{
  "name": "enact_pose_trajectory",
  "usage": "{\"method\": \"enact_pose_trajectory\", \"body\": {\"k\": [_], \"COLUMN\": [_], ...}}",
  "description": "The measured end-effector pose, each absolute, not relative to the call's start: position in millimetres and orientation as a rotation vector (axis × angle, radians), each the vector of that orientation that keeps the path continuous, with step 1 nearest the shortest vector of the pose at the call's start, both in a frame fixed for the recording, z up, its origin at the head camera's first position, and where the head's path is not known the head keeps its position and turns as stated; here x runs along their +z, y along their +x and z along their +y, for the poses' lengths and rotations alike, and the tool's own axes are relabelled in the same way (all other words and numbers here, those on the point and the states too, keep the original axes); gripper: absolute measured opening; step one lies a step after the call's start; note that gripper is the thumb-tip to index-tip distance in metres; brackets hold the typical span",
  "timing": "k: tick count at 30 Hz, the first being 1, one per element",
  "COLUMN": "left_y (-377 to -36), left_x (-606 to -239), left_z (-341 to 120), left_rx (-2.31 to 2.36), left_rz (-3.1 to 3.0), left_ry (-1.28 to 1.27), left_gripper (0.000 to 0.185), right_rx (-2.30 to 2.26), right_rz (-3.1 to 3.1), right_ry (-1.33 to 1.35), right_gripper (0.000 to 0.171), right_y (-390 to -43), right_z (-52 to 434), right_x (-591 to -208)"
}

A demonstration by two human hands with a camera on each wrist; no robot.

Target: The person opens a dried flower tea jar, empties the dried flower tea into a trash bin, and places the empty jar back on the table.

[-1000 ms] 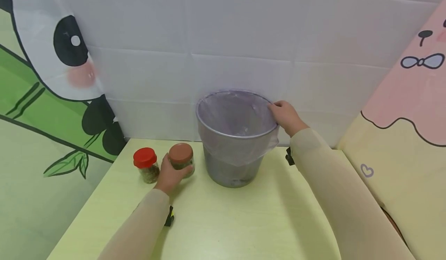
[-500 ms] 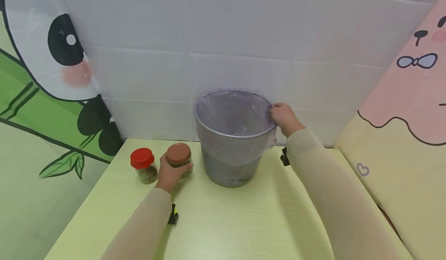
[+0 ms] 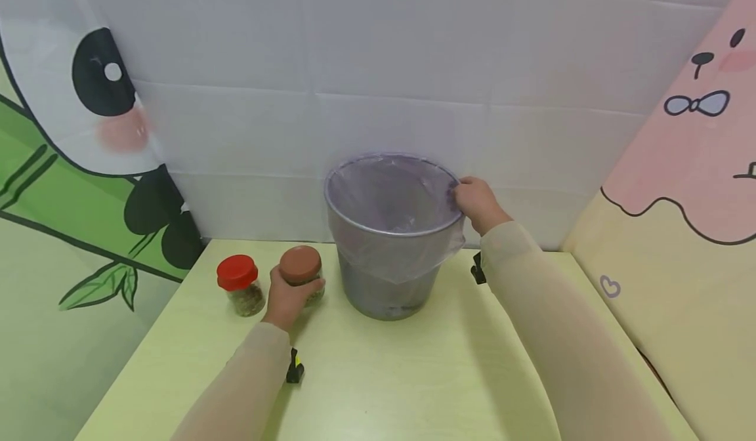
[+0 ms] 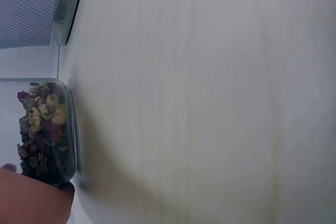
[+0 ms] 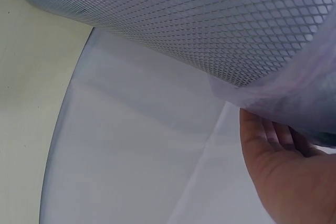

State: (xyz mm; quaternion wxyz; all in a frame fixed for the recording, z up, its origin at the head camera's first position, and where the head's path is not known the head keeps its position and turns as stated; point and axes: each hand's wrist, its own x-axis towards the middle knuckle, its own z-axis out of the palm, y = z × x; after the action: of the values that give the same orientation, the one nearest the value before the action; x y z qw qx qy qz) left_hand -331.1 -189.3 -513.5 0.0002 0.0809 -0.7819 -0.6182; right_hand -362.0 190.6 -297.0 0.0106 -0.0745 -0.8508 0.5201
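My left hand [image 3: 287, 296] grips a clear jar with a brown lid [image 3: 300, 264] that stands on the table. In the left wrist view, dried flower buds [image 4: 44, 129] fill much of the part of the jar that shows. Just left of it stands a second jar with a red lid [image 3: 237, 272] and dried contents, apart from my hand. A grey mesh wastebasket [image 3: 386, 296] stands upright to the right, lined with a thin purplish plastic bag [image 3: 392, 257] folded over its rim. My right hand [image 3: 480, 203] holds the rim and bag at the right side, fingers curled [image 5: 262, 129].
The pale yellow table [image 3: 378, 375] runs up to a white covered wall [image 3: 401, 47] behind the wastebasket. Painted panels stand on the left [image 3: 35, 336] and right [image 3: 679, 283]. Black camera mounts sit on both wrists.
The head view has shifted slightly, so everything appears a little farther left. Both hands keep their hold on the jar and the wastebasket rim.
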Motion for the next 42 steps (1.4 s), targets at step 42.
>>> {"method": "enact_pose_trajectory", "body": {"k": [42], "left_y": [-316], "left_x": [-471], "left_z": [-191], "left_rx": [-1.922], "left_rz": [-2.564], "left_ry": [-0.029], "left_gripper": [0.101], "right_rx": [1.652], "right_rz": [-2.628], "right_ry": [-0.272], "right_gripper": [0.051], "right_y": [-372], "right_z": [184], "right_x": [-295]}}
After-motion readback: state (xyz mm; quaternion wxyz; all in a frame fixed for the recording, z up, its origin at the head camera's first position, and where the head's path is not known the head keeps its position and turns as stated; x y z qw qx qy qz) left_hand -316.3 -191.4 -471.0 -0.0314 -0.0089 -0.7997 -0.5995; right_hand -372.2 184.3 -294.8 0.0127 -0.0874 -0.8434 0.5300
